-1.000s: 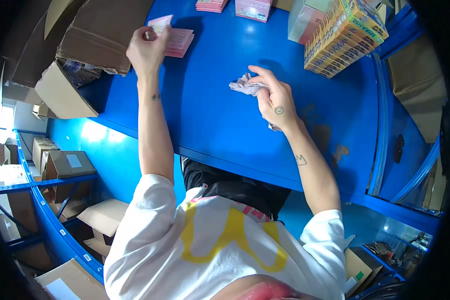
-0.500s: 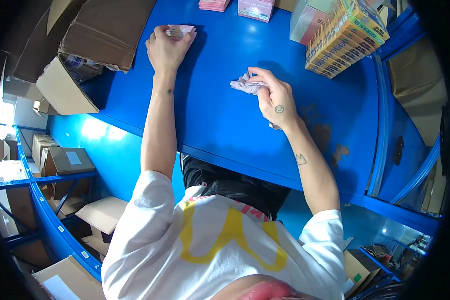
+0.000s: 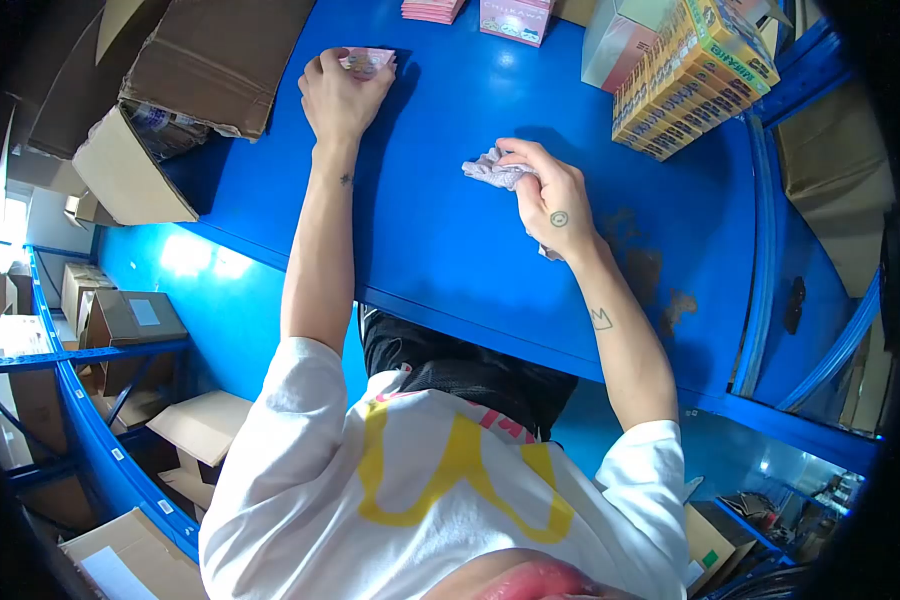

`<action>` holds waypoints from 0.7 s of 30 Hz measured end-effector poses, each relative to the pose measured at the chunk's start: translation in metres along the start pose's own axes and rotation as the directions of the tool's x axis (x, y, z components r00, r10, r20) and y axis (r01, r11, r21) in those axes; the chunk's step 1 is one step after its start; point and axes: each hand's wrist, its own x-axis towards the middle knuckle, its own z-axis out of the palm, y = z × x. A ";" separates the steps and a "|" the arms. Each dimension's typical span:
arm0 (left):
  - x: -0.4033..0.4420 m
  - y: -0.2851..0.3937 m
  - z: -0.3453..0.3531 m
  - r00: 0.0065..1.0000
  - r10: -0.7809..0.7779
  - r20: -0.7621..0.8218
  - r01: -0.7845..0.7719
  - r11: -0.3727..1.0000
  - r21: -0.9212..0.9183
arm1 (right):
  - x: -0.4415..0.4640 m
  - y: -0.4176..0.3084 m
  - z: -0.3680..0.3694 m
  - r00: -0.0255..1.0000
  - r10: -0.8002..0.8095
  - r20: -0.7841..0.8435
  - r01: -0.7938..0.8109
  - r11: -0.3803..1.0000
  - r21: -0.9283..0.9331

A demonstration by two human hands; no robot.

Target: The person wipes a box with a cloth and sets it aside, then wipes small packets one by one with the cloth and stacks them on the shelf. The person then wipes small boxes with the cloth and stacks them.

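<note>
Blue fills this storeroom, and from where I stand the blue table (image 3: pixel 440 250) runs broad in front of the person, its near edge at their waist. Going by the head view, the left hand (image 3: pixel 346 100) is well out toward the far left part of the tabletop, arched over the pink packets (image 3: pixel 370 60), thumb on their right side and fingers bent on the left. Part of those fingers is hidden, so I cannot tell how firmly they grip. Nearer the middle, the right hand (image 3: pixel 558 195) holds a crumpled pale cloth (image 3: pixel 492 170), bunched between thumb and fingers, a corner poking out beneath the palm. By the far edge I can see more pink packets in a stack (image 3: pixel 432 10), with a pink printed box (image 3: pixel 515 20) just to their right. Toward the far right corner, a pile of yellow boxes (image 3: pixel 685 90) stands beside a white-and-pink carton (image 3: pixel 610 50). An open cardboard box (image 3: pixel 195 70) sits along the left edge. Brown marks (image 3: pixel 645 275) stain the tabletop to the right of the right forearm.
</note>
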 end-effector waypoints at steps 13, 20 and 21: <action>0.059 0.063 0.032 0.952 0.305 -0.023 -0.306 0.948 -0.089 | -0.001 0.003 0.005 0.994 -0.081 -0.077 0.081 0.997 -0.004; 0.128 0.109 0.065 0.862 -0.036 0.506 -0.136 0.944 0.299 | -0.002 0.008 0.005 0.988 -0.152 -0.016 0.150 0.984 -0.100; 0.134 0.106 0.071 0.829 -0.024 0.559 -0.153 0.951 0.269 | 0.000 0.008 0.002 0.988 -0.147 -0.037 0.142 0.984 -0.111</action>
